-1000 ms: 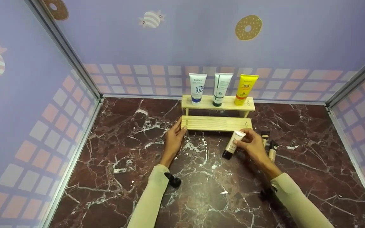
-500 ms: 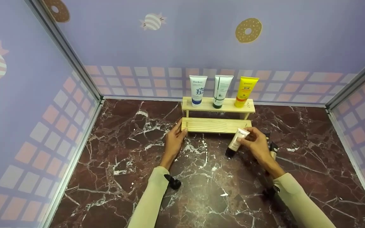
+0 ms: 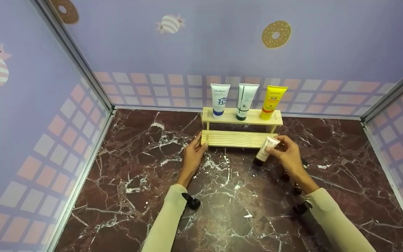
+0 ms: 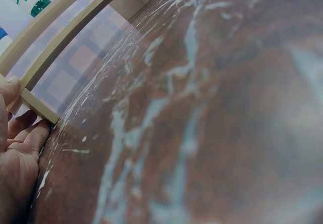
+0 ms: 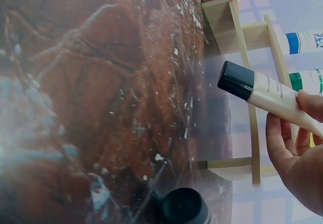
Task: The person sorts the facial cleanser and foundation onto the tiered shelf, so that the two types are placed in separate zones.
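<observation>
A two-step wooden display rack [image 3: 236, 139] stands against the back wall. My left hand [image 3: 191, 159] grips the left end of its lower step, the thumb on top in the left wrist view. My right hand [image 3: 289, 156] pinches a beige cosmetic tube [image 3: 266, 151] with a black cap, thumb in front and fingers behind. The tube leans, cap down, in front of the lower step's right end. On the upper step stand a white tube with a blue cap [image 3: 219, 99], a white tube with a green cap [image 3: 246, 101] and a yellow tube [image 3: 272, 102].
Behind the right hand another black-capped item [image 5: 184, 206] lies on the dark marbled table [image 3: 145, 210], mostly hidden in the head view. A patterned back wall [image 3: 145, 87] rises right behind the rack, and side walls stand left and right.
My right hand has carried the beige tube a little right and back, closer to the lower step's right end. It now covers most of the items lying beside it. The left hand stays put.
</observation>
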`<state>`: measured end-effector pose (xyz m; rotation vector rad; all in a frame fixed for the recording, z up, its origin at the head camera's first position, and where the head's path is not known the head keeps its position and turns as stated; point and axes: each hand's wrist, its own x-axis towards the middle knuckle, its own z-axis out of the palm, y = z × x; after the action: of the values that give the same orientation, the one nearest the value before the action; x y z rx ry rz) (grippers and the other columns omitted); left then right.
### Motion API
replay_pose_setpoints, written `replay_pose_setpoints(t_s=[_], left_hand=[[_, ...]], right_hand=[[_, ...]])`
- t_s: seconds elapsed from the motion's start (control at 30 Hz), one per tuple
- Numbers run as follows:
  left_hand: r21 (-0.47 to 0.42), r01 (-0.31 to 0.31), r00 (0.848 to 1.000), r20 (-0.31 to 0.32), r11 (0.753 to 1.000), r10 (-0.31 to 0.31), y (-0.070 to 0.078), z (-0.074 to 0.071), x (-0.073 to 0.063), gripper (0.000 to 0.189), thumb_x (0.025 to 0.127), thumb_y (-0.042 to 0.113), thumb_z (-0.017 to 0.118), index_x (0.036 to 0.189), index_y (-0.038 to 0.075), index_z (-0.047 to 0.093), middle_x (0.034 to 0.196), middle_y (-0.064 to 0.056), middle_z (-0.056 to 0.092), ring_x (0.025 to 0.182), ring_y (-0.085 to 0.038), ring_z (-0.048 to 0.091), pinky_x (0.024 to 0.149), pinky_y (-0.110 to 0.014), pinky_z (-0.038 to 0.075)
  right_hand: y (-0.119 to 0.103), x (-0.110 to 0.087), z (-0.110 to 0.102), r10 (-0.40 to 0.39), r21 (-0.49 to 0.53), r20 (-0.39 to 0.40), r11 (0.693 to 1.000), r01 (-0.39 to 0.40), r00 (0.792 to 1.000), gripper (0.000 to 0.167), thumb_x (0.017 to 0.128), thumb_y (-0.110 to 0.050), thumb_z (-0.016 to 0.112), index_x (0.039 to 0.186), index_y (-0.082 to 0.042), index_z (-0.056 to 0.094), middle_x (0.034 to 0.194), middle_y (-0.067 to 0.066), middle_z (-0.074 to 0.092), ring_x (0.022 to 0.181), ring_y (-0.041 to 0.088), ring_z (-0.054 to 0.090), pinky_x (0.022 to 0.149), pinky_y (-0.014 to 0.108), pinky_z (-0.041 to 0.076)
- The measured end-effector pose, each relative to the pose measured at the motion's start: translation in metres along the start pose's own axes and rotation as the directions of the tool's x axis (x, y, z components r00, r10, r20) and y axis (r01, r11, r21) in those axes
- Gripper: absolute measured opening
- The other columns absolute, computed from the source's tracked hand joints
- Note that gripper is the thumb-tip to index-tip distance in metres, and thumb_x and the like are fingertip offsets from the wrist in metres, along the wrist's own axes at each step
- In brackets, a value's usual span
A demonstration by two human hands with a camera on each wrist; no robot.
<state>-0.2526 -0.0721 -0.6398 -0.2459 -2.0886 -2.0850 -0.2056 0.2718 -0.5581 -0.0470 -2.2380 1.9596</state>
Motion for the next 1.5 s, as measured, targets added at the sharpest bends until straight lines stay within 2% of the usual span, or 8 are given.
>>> replay_pose_setpoints(t_s=[0.23, 0.67, 0.93, 1.03, 1.17, 1.3, 1.4, 1.5], left_hand=[[0.019, -0.007, 1.000, -0.008, 1.000, 0.007, 0.000, 0.001, 0.002, 0.059, 0.106, 0.006, 0.074, 0.160, -0.004, 0.052, 0.154, -0.028, 0.057, 0.140, -0.039, 0.062, 0.109, -0.038, 0.059], [-0.043, -0.002, 1.000, -0.009, 0.999, 0.002, 0.001, 0.002, 0.003, 0.059, 0.106, 0.001, 0.073, 0.160, -0.005, 0.052, 0.155, -0.029, 0.057, 0.140, -0.042, 0.062, 0.108, -0.033, 0.059], [-0.011, -0.018, 1.000, -0.022, 1.000, 0.017, -0.001, 0.002, 0.004, 0.058, 0.105, -0.001, 0.073, 0.158, -0.009, 0.052, 0.152, -0.033, 0.057, 0.138, -0.047, 0.062, 0.107, -0.038, 0.060], [0.018, 0.000, 1.000, -0.024, 1.000, 0.000, 0.001, 0.002, 0.003, 0.058, 0.105, 0.003, 0.074, 0.159, -0.006, 0.053, 0.152, -0.030, 0.059, 0.137, -0.043, 0.064, 0.107, -0.038, 0.060], [0.039, 0.015, 1.000, -0.021, 0.999, -0.014, 0.003, 0.001, 0.002, 0.058, 0.106, 0.007, 0.075, 0.159, -0.004, 0.054, 0.152, -0.028, 0.060, 0.137, -0.040, 0.065, 0.108, -0.039, 0.059], [0.038, 0.015, 1.000, -0.013, 0.999, -0.014, 0.002, 0.000, 0.001, 0.059, 0.107, 0.007, 0.074, 0.160, -0.004, 0.053, 0.154, -0.028, 0.058, 0.139, -0.039, 0.063, 0.110, -0.039, 0.059], [0.031, 0.013, 1.000, -0.012, 0.999, -0.013, 0.002, 0.001, 0.001, 0.059, 0.106, 0.006, 0.074, 0.160, -0.004, 0.052, 0.153, -0.029, 0.058, 0.141, -0.039, 0.062, 0.111, -0.039, 0.058], [0.014, 0.010, 1.000, -0.014, 1.000, -0.010, 0.003, 0.001, 0.000, 0.058, 0.106, 0.004, 0.074, 0.159, -0.005, 0.054, 0.152, -0.030, 0.059, 0.140, -0.041, 0.062, 0.110, -0.039, 0.058]], right_hand=[[-0.006, 0.007, -0.002, -0.040, -0.015, 0.001, 0.999, 0.040, 0.999, 0.038, 0.088, 0.018, 0.080, 0.123, 0.017, 0.065, 0.113, 0.020, 0.074, 0.098, 0.013, 0.072, 0.084, 0.022, 0.064], [-0.019, 0.019, 0.000, -0.082, -0.015, 0.010, 0.996, 0.082, 0.997, 0.039, 0.089, 0.015, 0.083, 0.124, 0.016, 0.065, 0.104, 0.012, 0.073, 0.090, 0.017, 0.070, 0.064, 0.025, 0.063], [-0.026, 0.022, 0.010, -0.115, 0.009, 0.025, 0.993, 0.115, 0.993, 0.038, 0.089, 0.016, 0.083, 0.122, 0.018, 0.065, 0.101, 0.010, 0.074, 0.086, 0.014, 0.069, 0.054, 0.024, 0.058], [-0.027, 0.023, 0.014, -0.116, 0.012, 0.031, 0.993, 0.116, 0.993, 0.038, 0.089, 0.017, 0.082, 0.122, 0.019, 0.065, 0.103, 0.011, 0.074, 0.088, 0.013, 0.069, 0.061, 0.021, 0.060], [-0.028, 0.024, 0.021, -0.121, 0.024, 0.040, 0.993, 0.120, 0.992, 0.036, 0.089, 0.020, 0.080, 0.121, 0.020, 0.065, 0.106, 0.014, 0.073, 0.092, 0.012, 0.069, 0.079, 0.021, 0.063], [-0.028, 0.025, 0.026, -0.133, 0.013, 0.046, 0.991, 0.132, 0.990, 0.034, 0.089, 0.019, 0.080, 0.120, 0.017, 0.067, 0.104, 0.016, 0.073, 0.089, 0.012, 0.069, 0.065, 0.018, 0.059], [-0.029, 0.027, 0.030, -0.137, 0.019, 0.057, 0.991, 0.136, 0.989, 0.034, 0.089, 0.019, 0.079, 0.121, 0.016, 0.067, 0.106, 0.017, 0.074, 0.090, 0.011, 0.070, 0.067, 0.018, 0.060], [-0.031, 0.028, 0.035, -0.140, 0.053, 0.072, 0.989, 0.136, 0.988, 0.034, 0.089, 0.021, 0.078, 0.121, 0.018, 0.066, 0.108, 0.016, 0.074, 0.094, 0.013, 0.071, 0.085, 0.024, 0.065]])
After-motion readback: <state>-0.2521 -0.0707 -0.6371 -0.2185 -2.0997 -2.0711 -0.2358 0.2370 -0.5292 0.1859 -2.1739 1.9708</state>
